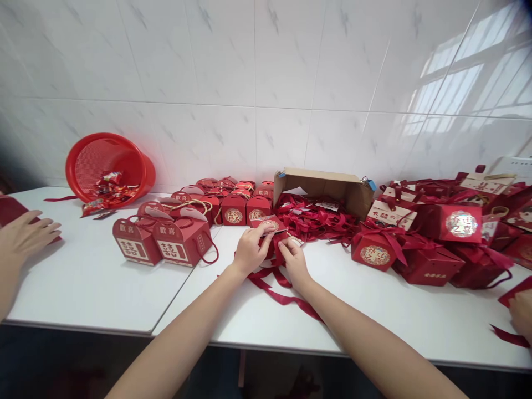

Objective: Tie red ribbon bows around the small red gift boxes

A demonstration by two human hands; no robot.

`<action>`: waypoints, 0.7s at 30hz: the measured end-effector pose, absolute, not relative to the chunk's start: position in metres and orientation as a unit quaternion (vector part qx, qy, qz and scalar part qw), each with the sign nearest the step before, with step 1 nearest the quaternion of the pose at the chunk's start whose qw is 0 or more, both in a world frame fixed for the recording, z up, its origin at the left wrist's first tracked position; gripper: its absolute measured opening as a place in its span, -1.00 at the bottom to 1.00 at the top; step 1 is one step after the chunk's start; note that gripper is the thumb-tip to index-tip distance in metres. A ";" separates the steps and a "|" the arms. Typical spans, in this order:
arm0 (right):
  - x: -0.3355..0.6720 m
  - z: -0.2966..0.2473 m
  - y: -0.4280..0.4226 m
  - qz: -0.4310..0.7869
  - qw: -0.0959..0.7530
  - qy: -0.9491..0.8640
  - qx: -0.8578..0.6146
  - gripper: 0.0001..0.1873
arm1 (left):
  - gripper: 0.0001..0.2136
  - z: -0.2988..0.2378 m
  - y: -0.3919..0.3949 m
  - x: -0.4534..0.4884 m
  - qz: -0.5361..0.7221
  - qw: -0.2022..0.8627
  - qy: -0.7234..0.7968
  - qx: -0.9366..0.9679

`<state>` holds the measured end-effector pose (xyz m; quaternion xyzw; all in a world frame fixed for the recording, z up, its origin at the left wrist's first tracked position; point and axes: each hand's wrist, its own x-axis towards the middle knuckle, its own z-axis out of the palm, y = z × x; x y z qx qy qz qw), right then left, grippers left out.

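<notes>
Your left hand is closed on the lid flap of a small red gift box, thumb and fingers pinching it, and your right hand clamps the same box from the other side. The box sits between them near the middle of the white table, just in front of the open cardboard box, with its red ribbon trailing toward you. Handled red boxes stand to the left below a tipped red plastic basket, and another person's hand rests at the far left.
</notes>
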<state>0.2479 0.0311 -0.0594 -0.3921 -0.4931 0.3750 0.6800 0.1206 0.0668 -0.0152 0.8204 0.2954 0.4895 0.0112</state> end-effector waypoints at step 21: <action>0.259 -0.052 0.025 0.418 0.684 -0.468 -0.371 -0.71 | -0.85 -0.016 0.062 0.124 0.506 0.060 0.263 0.819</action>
